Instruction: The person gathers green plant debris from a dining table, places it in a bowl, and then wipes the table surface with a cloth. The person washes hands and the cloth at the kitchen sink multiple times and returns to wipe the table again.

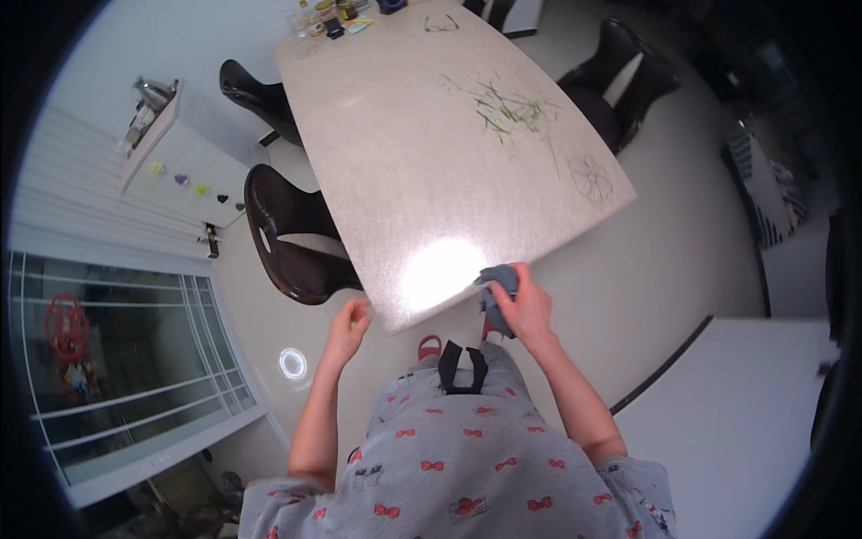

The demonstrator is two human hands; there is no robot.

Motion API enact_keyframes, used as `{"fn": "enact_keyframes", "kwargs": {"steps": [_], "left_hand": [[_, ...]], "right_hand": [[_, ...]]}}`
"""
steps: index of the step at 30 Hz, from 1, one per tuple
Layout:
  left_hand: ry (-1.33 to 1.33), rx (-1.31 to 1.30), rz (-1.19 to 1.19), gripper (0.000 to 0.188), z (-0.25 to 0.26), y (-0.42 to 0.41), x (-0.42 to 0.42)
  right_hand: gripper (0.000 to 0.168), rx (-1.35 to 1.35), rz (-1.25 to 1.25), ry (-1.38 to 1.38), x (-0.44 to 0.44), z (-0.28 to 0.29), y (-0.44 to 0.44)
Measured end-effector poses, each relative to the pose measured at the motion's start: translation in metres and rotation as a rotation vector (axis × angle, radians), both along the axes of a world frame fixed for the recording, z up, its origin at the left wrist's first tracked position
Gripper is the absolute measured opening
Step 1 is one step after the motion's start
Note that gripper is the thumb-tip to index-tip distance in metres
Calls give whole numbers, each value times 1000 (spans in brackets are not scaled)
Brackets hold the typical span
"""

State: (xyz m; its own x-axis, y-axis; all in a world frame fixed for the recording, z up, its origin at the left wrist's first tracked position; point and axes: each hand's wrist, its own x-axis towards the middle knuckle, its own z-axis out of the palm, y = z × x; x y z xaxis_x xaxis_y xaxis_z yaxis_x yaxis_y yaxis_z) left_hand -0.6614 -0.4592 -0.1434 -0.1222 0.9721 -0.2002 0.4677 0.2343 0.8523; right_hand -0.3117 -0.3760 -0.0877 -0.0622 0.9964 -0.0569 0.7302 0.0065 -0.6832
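My right hand (532,310) grips a crumpled grey cloth (497,316) at the near edge of a pale, patterned dining table (417,175). Part of the cloth overlaps the tabletop's edge and the rest hangs down beside it. Loosely curled, my left hand (349,331) hovers by the table's near left corner, with nothing visible in it. Scattered green leaf strips (512,113) lie on the tabletop towards the right, some way beyond my right hand. A flower outline (590,178) marks the table near its right corner.
Dark chairs (296,229) flank the table's left side, and another chair (616,87) stands at the right. Eyeglasses (441,25) and several jars (326,10) sit at the far end. A white cabinet (195,168) and a sliding glass door (135,364) are leftward.
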Motion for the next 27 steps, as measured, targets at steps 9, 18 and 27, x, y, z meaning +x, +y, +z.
{"fn": "enact_keyframes", "kwargs": {"steps": [9, 18, 27], "left_hand": [[-67, -139, 339, 23, -15, -16, 76], [140, -14, 329, 29, -56, 144, 86], [486, 197, 462, 52, -126, 356, 75]], "right_hand": [[64, 240, 1040, -150, -26, -121, 99], [53, 412, 1267, -204, -112, -181, 265], [53, 448, 841, -175, -239, -203, 449]]}}
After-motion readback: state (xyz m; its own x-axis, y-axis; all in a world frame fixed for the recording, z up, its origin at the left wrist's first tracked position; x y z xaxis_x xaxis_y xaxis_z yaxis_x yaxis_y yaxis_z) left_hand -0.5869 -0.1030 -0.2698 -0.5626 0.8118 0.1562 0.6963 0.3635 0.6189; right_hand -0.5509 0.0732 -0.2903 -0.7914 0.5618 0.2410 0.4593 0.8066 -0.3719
